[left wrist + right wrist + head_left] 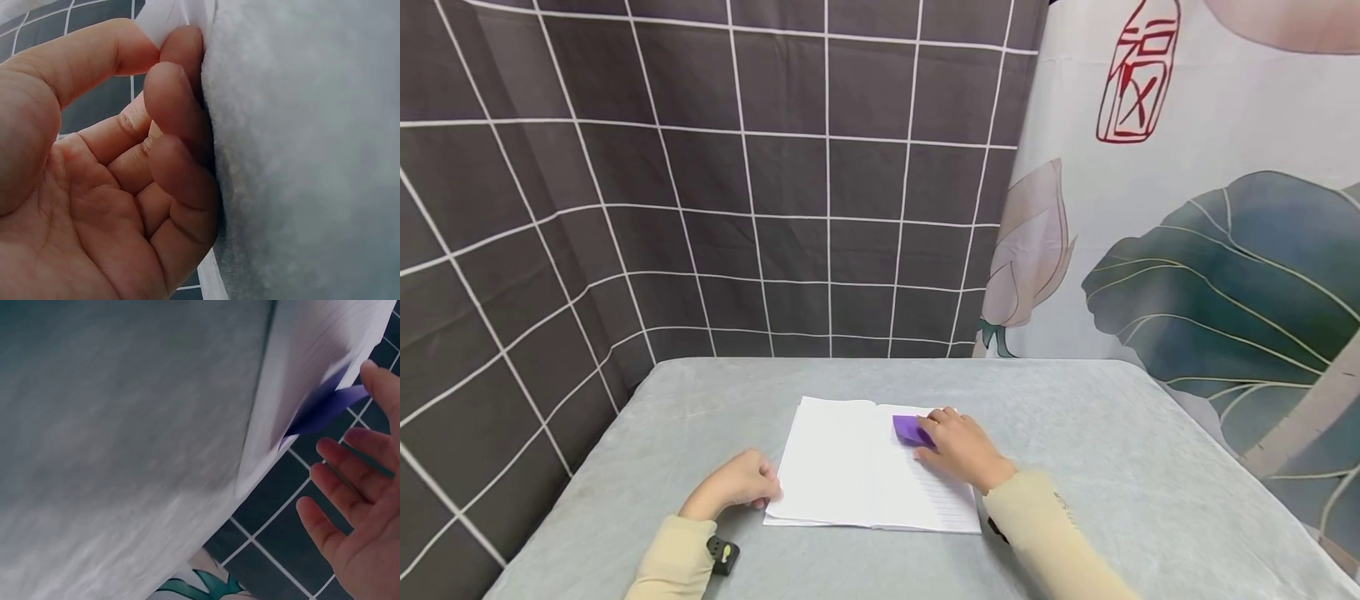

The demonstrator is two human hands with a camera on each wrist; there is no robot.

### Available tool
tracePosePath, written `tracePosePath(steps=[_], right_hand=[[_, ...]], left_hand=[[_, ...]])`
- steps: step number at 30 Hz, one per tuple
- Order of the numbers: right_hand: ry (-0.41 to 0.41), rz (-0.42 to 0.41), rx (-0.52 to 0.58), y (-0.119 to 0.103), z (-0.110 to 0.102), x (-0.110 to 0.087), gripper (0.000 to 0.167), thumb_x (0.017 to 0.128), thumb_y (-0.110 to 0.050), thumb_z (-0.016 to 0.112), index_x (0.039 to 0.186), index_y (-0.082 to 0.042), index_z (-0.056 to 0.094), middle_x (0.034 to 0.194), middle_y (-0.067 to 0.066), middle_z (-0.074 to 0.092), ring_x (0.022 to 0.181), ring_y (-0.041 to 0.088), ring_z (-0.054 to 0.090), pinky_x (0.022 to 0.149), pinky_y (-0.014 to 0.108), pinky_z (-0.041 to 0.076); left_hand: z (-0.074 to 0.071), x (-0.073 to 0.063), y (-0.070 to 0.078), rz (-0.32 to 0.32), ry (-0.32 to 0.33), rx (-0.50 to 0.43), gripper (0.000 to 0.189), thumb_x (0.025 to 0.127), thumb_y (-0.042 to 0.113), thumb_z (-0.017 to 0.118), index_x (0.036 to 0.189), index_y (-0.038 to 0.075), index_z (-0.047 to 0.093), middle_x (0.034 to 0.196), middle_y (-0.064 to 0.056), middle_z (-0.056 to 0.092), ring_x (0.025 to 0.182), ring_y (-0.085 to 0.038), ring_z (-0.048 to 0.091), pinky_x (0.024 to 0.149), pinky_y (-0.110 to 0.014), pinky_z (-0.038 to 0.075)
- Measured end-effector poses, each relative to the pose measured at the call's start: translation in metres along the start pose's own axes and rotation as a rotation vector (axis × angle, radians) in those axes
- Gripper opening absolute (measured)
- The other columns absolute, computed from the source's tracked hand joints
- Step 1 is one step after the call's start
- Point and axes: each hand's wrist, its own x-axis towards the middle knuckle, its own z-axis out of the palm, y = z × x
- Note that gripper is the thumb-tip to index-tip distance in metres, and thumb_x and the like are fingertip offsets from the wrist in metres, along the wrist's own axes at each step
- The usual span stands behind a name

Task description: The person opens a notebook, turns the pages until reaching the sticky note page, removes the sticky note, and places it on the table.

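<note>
An open notebook (pixel 827 467) lies flat on the table, with ruled lines on its right page. My left hand (pixel 741 483) is at its lower left edge; in the left wrist view the thumb and index finger pinch a white page corner (pixel 164 22), the other fingers curled against the table. A small purple paper slip (pixel 907 428) sits on the upper right page, one part lifted off it in the right wrist view. My right hand (pixel 962 447) is over the slip, its fingers spread and loosely bent, thumb tip right by the slip's raised end.
The grey cloth-covered table (pixel 1075 433) extends around the notebook on all sides. Behind it hangs a dark curtain (pixel 782 175) with a white grid. A white curtain (pixel 1060 100) printed with a lotus and large leaves is at the right.
</note>
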Motion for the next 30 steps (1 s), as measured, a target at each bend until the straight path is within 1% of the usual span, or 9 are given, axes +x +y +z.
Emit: tracePosePath(steps=[5,9,13,17,21,25,30], right_hand=[[0.065,-0.011,-0.019,-0.006,0.004,0.007,0.04,0.08,-0.033,0.075,0.11,-0.006,0.069,0.1,0.01,0.067,0.091,0.024,0.058,0.076,0.042,0.048],[0.095,-0.019,-0.047,-0.009,0.007,0.01,0.031,0.08,-0.032,0.076,0.102,-0.01,0.072,0.094,0.007,0.067,0.085,0.022,0.057,0.073,0.04,0.048],[0.131,-0.018,-0.071,-0.011,0.011,0.013,0.019,0.081,-0.027,0.075,0.091,-0.011,0.073,0.085,0.005,0.066,0.077,0.02,0.055,0.069,0.039,0.049],[0.173,-0.011,-0.064,-0.011,0.012,0.016,0.009,0.082,-0.02,0.074,0.082,-0.01,0.074,0.076,0.003,0.066,0.07,0.019,0.055,0.065,0.038,0.049],[0.194,-0.002,-0.04,-0.011,0.011,0.016,0.007,0.081,-0.015,0.074,0.078,-0.009,0.073,0.071,0.003,0.065,0.066,0.019,0.055,0.063,0.037,0.048],[0.187,0.02,-0.017,-0.011,0.011,0.016,0.008,0.081,-0.015,0.074,0.077,-0.008,0.072,0.069,0.003,0.064,0.064,0.018,0.054,0.062,0.037,0.047],[0.174,0.054,-0.019,-0.011,0.011,0.017,0.009,0.081,-0.016,0.074,0.075,-0.009,0.072,0.067,0.002,0.063,0.062,0.017,0.053,0.061,0.035,0.046]], left_hand=[[0.001,0.001,0.0,-0.005,0.005,0.001,0.025,0.07,0.004,0.07,0.052,0.009,0.054,0.045,0.003,0.045,0.046,-0.01,0.037,0.048,-0.022,0.028],[0.001,0.001,-0.001,-0.01,0.008,0.01,0.024,0.07,0.004,0.07,0.052,0.009,0.055,0.045,0.003,0.045,0.046,-0.01,0.037,0.048,-0.023,0.028],[0.001,0.001,0.0,-0.012,0.008,0.002,0.024,0.07,0.004,0.07,0.052,0.009,0.054,0.045,0.003,0.045,0.046,-0.01,0.037,0.047,-0.023,0.028],[0.002,0.002,0.0,-0.013,0.009,-0.005,0.025,0.07,0.004,0.07,0.052,0.009,0.054,0.044,0.003,0.045,0.045,-0.009,0.037,0.047,-0.022,0.028],[0.002,0.003,0.0,-0.01,0.011,-0.012,0.024,0.069,0.003,0.07,0.052,0.008,0.055,0.044,0.004,0.045,0.045,-0.009,0.037,0.047,-0.022,0.029],[0.002,0.004,-0.001,-0.009,0.009,-0.017,0.024,0.069,0.002,0.07,0.052,0.008,0.055,0.044,0.003,0.045,0.045,-0.009,0.038,0.046,-0.022,0.029],[0.003,0.004,-0.003,-0.013,0.006,-0.007,0.021,0.069,0.004,0.069,0.053,0.008,0.056,0.045,0.003,0.045,0.045,-0.009,0.038,0.047,-0.022,0.03]])
